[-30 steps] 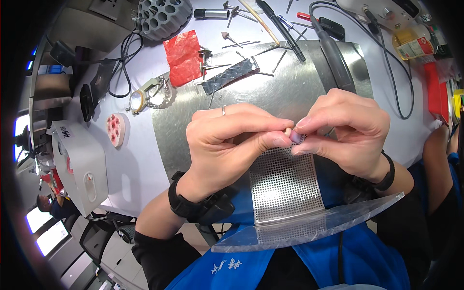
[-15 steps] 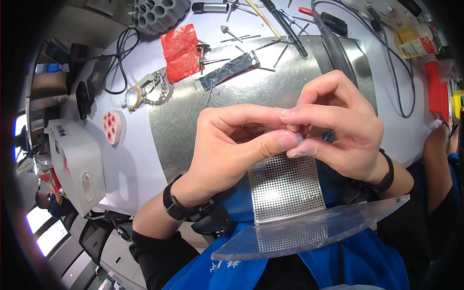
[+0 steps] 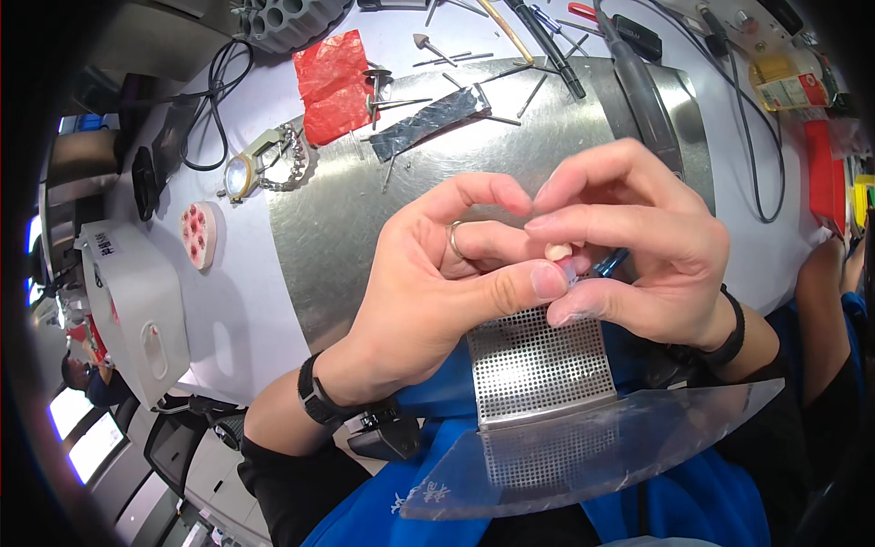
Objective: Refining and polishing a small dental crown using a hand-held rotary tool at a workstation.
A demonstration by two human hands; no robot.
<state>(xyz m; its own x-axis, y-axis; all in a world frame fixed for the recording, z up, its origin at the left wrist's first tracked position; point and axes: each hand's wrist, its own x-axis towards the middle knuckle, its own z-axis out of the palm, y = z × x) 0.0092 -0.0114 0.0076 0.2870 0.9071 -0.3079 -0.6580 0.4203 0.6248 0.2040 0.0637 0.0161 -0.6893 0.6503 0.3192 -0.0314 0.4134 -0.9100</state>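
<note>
Left hand pinches small cream piece above near mesh, I think for steadiness; right hand seems grasping blue rod.

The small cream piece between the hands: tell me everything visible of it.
The small cream piece looks tooth-like, with an uneven outline; its material is uncertain. It appears pinched at the left grip, just above the thumb tip. Its lower part is hidden, so full shape, pose and exact contacts are unclear.

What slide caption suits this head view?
Left hand and right hand surround a small pale piece near a perforated metal plate.
</note>
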